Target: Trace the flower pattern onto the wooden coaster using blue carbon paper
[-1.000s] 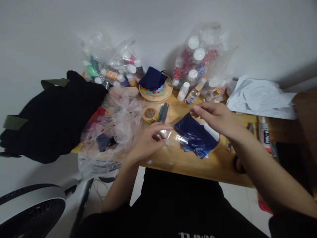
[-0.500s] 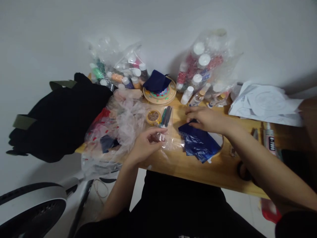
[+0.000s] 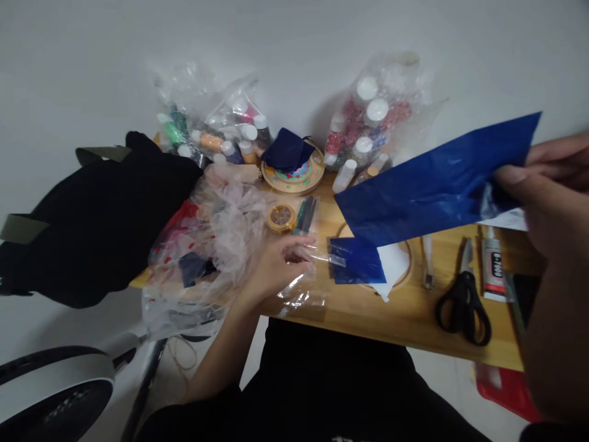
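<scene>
Raised at the right, my right hand (image 3: 552, 184) pinches one end of a thin, glossy blue sheet (image 3: 427, 184) between thumb and fingers. The sheet slants out to the left above the table. My left hand (image 3: 276, 264) rests at the table's middle, its fingers curled around a clear plastic bag (image 3: 301, 298). Beside that bag lies a second blue piece (image 3: 359, 261), partly over white paper (image 3: 391, 270) on a round wooden hoop (image 3: 409, 264). A yellow round case (image 3: 281, 218) and dark slim sticks (image 3: 307, 215) sit just beyond my left hand.
Black scissors (image 3: 464, 301), a glue tube (image 3: 493, 264) and a small slim tool (image 3: 427, 264) lie on the right. Bagged bottles (image 3: 368, 116) stand along the wall. At the left are crumpled plastic bags (image 3: 230, 221), a black bag (image 3: 101, 227) and a fan (image 3: 55, 387).
My right hand has lifted the blue sheet off the hoop and carried it up and right, uncovering the scissors and white paper. My left hand has stayed nearly in place on the plastic bag.
</scene>
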A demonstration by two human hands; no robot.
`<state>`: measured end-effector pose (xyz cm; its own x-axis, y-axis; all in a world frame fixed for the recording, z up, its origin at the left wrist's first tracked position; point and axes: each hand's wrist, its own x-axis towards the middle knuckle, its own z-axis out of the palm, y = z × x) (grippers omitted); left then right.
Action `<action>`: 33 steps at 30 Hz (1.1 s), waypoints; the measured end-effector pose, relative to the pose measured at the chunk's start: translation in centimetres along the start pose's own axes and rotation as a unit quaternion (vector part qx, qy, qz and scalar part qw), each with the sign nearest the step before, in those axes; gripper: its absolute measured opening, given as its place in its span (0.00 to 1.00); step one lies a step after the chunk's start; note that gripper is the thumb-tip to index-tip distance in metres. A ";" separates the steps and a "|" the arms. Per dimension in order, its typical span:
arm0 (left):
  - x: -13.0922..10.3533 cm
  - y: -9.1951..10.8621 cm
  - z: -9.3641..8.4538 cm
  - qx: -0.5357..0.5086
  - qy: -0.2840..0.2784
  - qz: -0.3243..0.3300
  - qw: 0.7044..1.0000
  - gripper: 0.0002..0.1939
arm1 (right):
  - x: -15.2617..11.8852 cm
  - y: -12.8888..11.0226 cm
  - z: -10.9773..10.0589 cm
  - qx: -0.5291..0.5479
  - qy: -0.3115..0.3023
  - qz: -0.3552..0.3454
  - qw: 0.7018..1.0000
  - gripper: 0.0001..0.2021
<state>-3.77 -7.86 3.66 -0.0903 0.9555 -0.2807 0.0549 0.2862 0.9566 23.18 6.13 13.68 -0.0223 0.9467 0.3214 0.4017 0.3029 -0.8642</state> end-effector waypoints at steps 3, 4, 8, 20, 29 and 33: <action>0.1 0.4 0.1 -0.038 -0.038 -0.019 0.998 0.19 | -0.9 0.0 1.4 0.039 0.038 0.063 0.997 0.16; 0.1 0.5 0.2 -0.054 -0.048 -0.023 0.997 0.19 | -1.1 0.1 1.8 0.050 0.040 0.075 0.995 0.17; 0.2 0.7 0.3 -0.113 -0.084 -0.034 0.989 0.20 | -1.8 1.1 2.5 0.072 0.006 0.028 0.997 0.18; 0.0 1.8 0.5 -0.110 -0.127 -0.025 0.985 0.13 | -1.6 1.0 1.3 0.048 -0.130 0.048 0.989 0.17; -0.6 1.8 0.7 -0.084 -0.106 -0.011 0.991 0.31 | 0.5 1.4 -0.2 -0.001 -0.196 0.035 0.980 0.17; -0.8 1.9 0.8 -0.084 -0.107 -0.007 0.991 0.32 | 0.6 1.2 -0.7 -0.023 -0.227 0.000 0.974 0.15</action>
<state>-2.75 -8.07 5.61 0.1245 0.9498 -0.2871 -0.1127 0.3010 0.9469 24.29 7.01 13.17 -0.4200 0.9011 0.1079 0.4428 0.3073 -0.8424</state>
